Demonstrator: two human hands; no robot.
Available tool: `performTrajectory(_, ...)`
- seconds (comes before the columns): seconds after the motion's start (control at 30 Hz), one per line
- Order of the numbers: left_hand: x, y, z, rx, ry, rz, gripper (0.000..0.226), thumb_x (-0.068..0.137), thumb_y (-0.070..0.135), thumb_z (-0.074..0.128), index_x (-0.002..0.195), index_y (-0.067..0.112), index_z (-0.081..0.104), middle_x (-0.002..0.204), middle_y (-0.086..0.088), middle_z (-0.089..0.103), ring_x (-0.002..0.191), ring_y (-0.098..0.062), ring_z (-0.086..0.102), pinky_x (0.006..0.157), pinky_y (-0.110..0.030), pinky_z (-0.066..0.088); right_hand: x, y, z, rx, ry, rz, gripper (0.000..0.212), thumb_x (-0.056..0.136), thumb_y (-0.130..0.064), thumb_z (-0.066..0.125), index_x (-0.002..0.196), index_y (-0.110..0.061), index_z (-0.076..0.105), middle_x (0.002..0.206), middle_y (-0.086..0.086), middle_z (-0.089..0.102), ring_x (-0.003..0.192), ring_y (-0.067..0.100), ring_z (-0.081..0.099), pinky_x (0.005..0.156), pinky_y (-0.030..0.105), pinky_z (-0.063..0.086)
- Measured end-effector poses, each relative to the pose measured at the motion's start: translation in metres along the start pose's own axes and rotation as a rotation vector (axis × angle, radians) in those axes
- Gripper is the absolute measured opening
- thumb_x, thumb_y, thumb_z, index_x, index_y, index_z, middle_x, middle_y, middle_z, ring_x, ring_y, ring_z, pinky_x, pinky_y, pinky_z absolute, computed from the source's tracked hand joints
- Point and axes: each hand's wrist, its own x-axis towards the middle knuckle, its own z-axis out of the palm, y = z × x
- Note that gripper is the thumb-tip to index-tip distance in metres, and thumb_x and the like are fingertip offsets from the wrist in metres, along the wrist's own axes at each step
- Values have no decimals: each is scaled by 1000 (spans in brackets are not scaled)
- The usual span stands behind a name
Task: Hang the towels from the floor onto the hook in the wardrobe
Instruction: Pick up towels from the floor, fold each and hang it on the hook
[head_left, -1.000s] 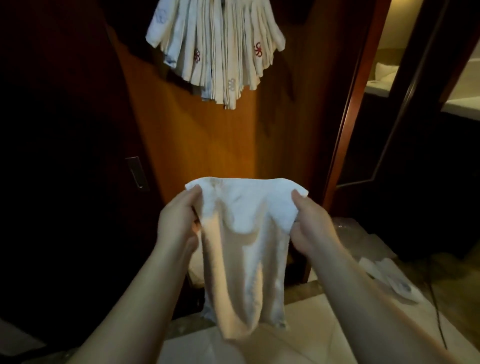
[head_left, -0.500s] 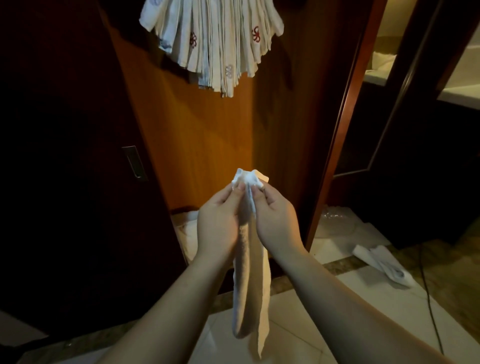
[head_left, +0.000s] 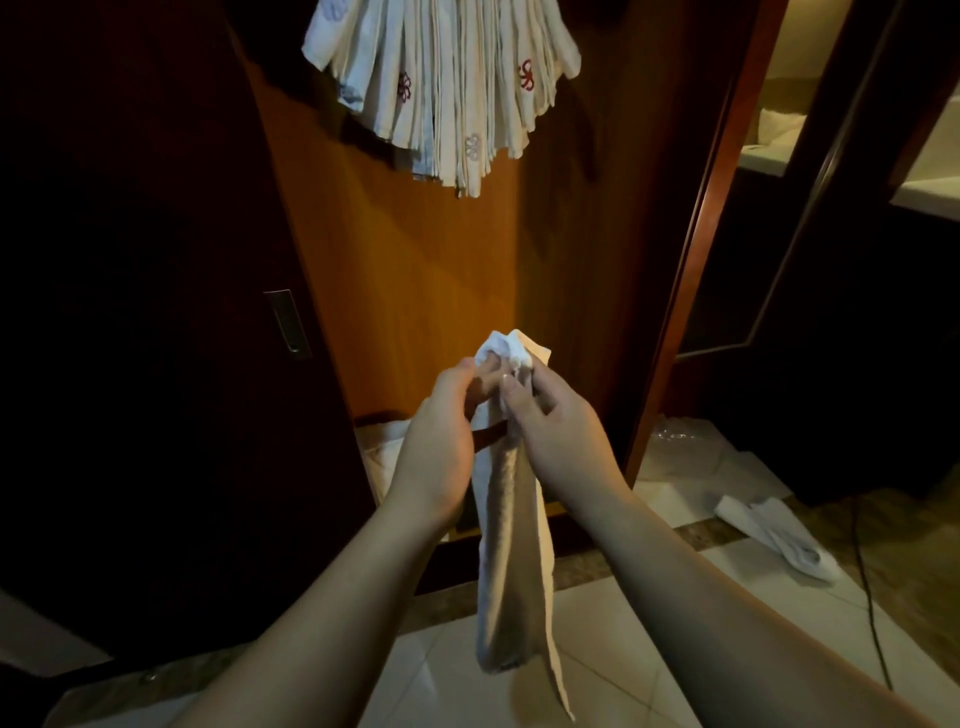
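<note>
Both hands meet at the centre of the frame around the bunched top of a white towel (head_left: 511, 545). The left hand (head_left: 441, 447) curls its fingers onto the gathered cloth from the left, and the right hand (head_left: 558, 441) pinches the same bunch from the right, thumb and forefinger closed on it. Below the hands the towel hangs straight down as a narrow folded strip, its lower end free above the tiled floor (head_left: 623, 670).

At the top centre of the frame a thick fan of hung towels (head_left: 441, 88), several with small flower marks, spreads against the wooden back panel of the wardrobe (head_left: 415, 270); the hook itself lies above the frame edge and cannot be seen. So a good share of the job looks done.

What is left: the held towel is well below that bunch and has yet to be raised and hung. At the lower right one more towel (head_left: 774, 535) lies crumpled on the floor, and pale cloth (head_left: 384, 457) shows low inside the wardrobe behind the left hand, though what it is cannot be told
</note>
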Motion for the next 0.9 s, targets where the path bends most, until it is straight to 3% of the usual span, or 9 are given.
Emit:
performTrajectory(0.1,-4,2,-2,-6,-13,-9,53,93,50,34,114,25,75,123,10,71,119,2,60,110,-37,40,-1,-4,1,52,45,-27,28,106,-37,45,118,-25,67,86,-24,68,79,-8,63,62,5,45)
performTrajectory(0.2,-3,1,-5,10,-23,2,57,106,45,26,99,32,81,136,9,64,129,0,52,116,-41,34,2,-4,1,96,115,-7,30,107,-38,42,104,-23,69,80,1,67,64,5,60,54,11,44)
performTrajectory(0.27,-1,1,-7,4,-42,-5,62,108,43,23,97,31,82,140,9,61,131,0,49,117,-39,32,5,-4,1,75,128,-15,34,107,-37,43,99,-18,69,76,7,63,57,3,54,53,15,42)
performTrajectory(0.5,-1,-2,-8,22,-131,34,54,94,53,32,116,26,74,120,26,68,116,19,53,82,1,40,13,-4,-5,144,79,13,21,103,-38,53,103,-31,73,82,1,72,68,12,66,57,15,49)
performTrajectory(0.6,2,-3,-12,38,-157,51,63,93,56,31,123,19,72,127,29,63,118,24,47,89,-8,34,17,-5,-11,136,73,2,23,104,-40,51,112,-34,72,86,0,75,77,14,71,59,19,54)
performTrajectory(0.7,7,2,-21,72,-156,109,62,98,52,28,114,17,77,126,21,67,120,13,54,95,-13,40,24,-8,-21,121,64,-6,29,103,-47,47,114,-34,70,91,11,74,82,31,71,70,44,58)
performTrajectory(0.73,9,5,-24,106,-94,168,56,100,48,31,108,19,79,124,17,70,120,7,57,99,-21,43,26,-9,-25,106,65,-19,28,103,-46,47,110,-34,71,89,8,75,77,26,71,65,41,58)
performTrajectory(0.8,17,12,-32,192,107,292,38,98,39,44,108,23,78,116,14,72,112,5,62,99,-31,49,32,-13,-31,78,68,-54,24,105,-42,48,103,-35,71,88,-7,76,74,7,71,61,18,52)
performTrajectory(0.9,36,24,-47,348,159,373,35,92,25,65,127,31,63,128,15,63,119,7,55,96,-18,47,39,-20,-38,58,67,-78,23,103,-42,49,101,-36,70,93,-16,75,83,0,70,64,8,48)
